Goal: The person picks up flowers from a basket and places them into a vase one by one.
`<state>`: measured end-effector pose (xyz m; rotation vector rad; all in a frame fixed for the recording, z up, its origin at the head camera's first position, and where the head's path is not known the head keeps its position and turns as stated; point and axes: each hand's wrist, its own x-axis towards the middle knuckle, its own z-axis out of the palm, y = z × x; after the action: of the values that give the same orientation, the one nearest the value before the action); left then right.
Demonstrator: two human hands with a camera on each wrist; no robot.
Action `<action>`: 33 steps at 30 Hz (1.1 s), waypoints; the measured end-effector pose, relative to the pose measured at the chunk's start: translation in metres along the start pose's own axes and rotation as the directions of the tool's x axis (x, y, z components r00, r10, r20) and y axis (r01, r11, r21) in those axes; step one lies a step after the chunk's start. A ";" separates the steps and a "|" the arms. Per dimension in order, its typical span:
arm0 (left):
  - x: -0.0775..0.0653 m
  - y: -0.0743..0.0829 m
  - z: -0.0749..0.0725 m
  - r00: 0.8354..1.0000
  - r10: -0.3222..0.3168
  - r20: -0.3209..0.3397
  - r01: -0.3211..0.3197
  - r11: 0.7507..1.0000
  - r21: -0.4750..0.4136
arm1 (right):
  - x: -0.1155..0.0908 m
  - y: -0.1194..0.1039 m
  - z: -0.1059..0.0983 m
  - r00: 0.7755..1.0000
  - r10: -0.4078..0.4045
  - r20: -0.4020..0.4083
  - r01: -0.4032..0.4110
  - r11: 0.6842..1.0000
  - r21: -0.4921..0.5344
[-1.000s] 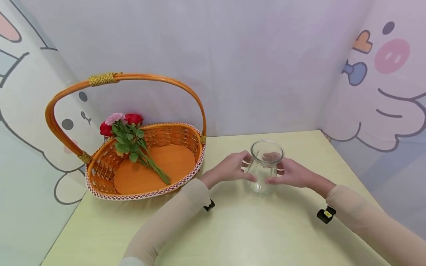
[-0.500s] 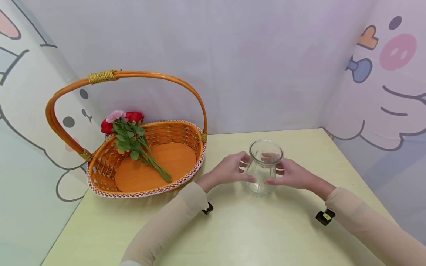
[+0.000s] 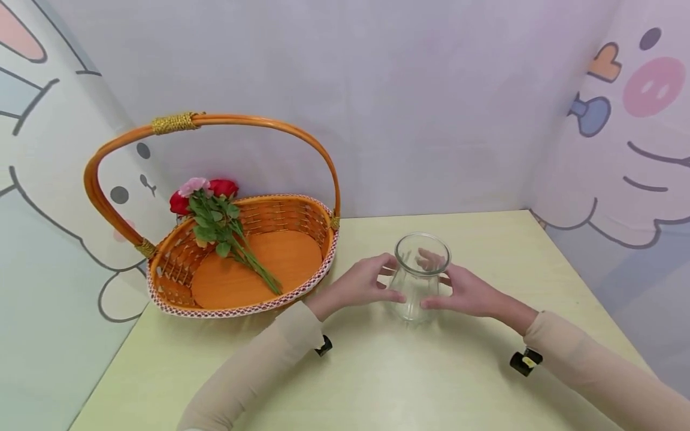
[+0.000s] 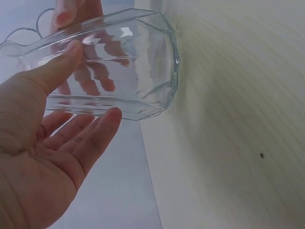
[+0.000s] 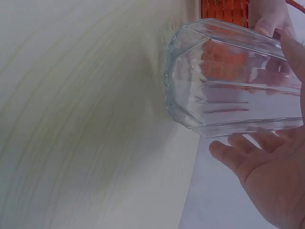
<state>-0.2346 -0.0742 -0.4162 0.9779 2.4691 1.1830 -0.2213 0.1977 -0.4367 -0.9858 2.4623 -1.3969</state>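
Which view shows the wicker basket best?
The head view: the wicker basket fits the frame, handle included. The right wrist view catches only part, some through the glass vase; the left wrist view shows none.

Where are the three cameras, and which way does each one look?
Head: on the person's head, facing forward and down at the wicker basket, glass vase and table; left hand, right hand and sleeves show.
Left wrist: worn there, facing the glass vase; left hand near, right hand beyond.
Right wrist: worn there, facing the glass vase from the other side; right hand near, left hand beyond.
Both wrist views share the glass vase, table and both hands.
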 end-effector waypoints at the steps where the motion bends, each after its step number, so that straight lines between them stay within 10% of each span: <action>1: -0.001 -0.001 0.000 1.000 0.006 -0.002 -0.006 1.000 -0.002 | 0.001 0.000 0.002 1.000 -0.002 -0.001 0.002 1.000 0.009; 25: -0.018 0.010 -0.003 1.000 -0.019 -0.017 0.021 0.988 0.150 | 0.013 -0.006 0.009 1.000 0.011 -0.025 -0.009 0.999 0.052; 33: -0.037 0.032 -0.029 0.992 -0.080 0.101 0.067 0.990 0.124 | 0.010 -0.005 0.008 0.999 0.029 -0.034 -0.028 0.999 0.039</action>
<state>-0.2055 -0.1016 -0.3761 0.9455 2.4928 0.9446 -0.2238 0.1841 -0.4350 -0.9224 2.4538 -1.4593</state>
